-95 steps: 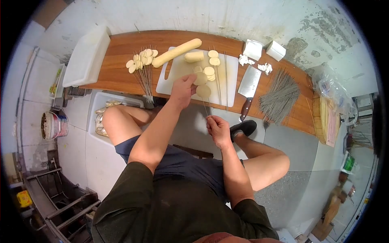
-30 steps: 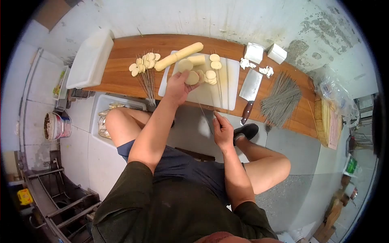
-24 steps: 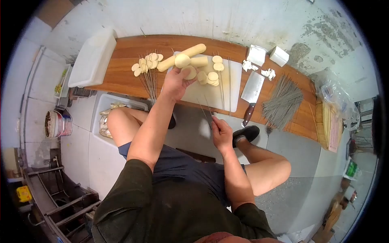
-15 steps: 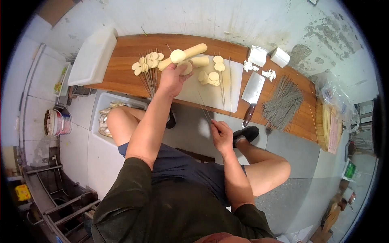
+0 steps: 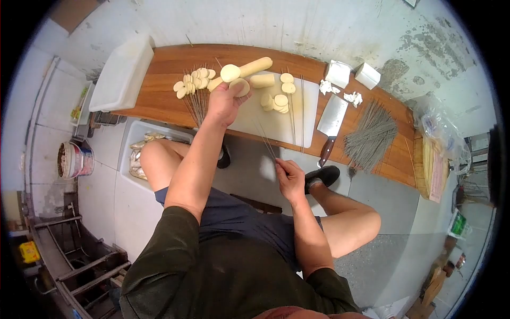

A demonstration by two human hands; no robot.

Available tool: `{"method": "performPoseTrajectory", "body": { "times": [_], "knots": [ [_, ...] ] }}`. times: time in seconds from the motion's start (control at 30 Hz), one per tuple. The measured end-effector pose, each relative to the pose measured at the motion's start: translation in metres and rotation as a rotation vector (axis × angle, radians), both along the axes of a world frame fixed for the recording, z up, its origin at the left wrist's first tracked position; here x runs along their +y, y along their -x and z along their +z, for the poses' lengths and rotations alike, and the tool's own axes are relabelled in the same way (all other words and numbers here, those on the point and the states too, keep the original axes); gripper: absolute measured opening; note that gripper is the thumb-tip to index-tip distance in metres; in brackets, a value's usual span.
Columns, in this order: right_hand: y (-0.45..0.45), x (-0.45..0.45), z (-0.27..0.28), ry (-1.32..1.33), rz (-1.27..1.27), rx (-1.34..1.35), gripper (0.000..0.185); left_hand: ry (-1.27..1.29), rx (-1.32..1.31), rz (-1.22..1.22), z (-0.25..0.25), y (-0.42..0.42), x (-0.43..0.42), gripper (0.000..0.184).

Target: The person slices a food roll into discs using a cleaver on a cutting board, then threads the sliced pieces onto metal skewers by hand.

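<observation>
Head view. One left hand point(image 5: 224, 105): we saw it reached out over the near-left part of the board point(image 5: 249, 121), forearm running forward from the body, elbow slightly bent, wrist raised, fingers closed on two slices point(image 5: 230, 73). The slices stood face-up toward us, one farther out than the other, in front of the long roll point(image 5: 256, 66); a thin tip showed beyond the outer one.

One right hand point(image 5: 290, 176): we found it lower and nearer the body, off the table point(image 5: 175, 56) edge, forearm angled inward, thumb and fingers pinched together on thin skewers point(image 5: 270, 149). These slanted up toward the board; we could not trace them clearly as far as the slices.

On the board: one short roll point(image 5: 262, 81); one small stack point(image 5: 280, 103) of cut rounds; one threaded pair point(image 5: 287, 83), upright skewers beneath it.

Left of the board: one threaded bunch point(image 5: 196, 82), sticks toward the near edge.

Right of the board: one cleaver point(image 5: 332, 116), its handle toward the body; beyond it, two white blocks point(image 5: 338, 73) and crumpled scraps point(image 5: 352, 98); farther right, one heap of sticks point(image 5: 370, 135).

Far left: one white tub point(image 5: 121, 74).
</observation>
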State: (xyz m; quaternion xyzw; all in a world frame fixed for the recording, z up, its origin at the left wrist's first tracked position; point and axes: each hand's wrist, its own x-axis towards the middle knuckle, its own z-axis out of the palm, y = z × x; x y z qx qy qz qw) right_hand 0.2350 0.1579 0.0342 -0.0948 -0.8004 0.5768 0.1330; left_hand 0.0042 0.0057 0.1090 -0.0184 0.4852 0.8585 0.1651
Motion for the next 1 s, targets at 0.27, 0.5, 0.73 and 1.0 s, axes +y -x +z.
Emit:
{"method": "performPoseTrajectory", "body": {
  "times": [0.27,0.5,0.73,1.0],
  "knots": [
    [-0.0002,0.0000,0.0009,0.011,0.005,-0.010,0.017,0.010,-0.002,0.011,0.0022,-0.0013,0.0011,0.024],
    [-0.0004,-0.0009,0.0018,0.031,0.000,-0.007,0.017,0.010,0.000,0.007,0.0004,-0.0016,0.0013,0.024],
    [-0.0004,-0.0007,0.0034,0.021,0.002,-0.009,0.017,0.035,0.008,0.007,0.0049,-0.0037,0.0033,0.023],
    [-0.0004,-0.0008,0.0030,0.008,-0.012,0.006,0.017,0.056,0.021,-0.003,0.0080,-0.0071,0.0069,0.024]
  ]
}}
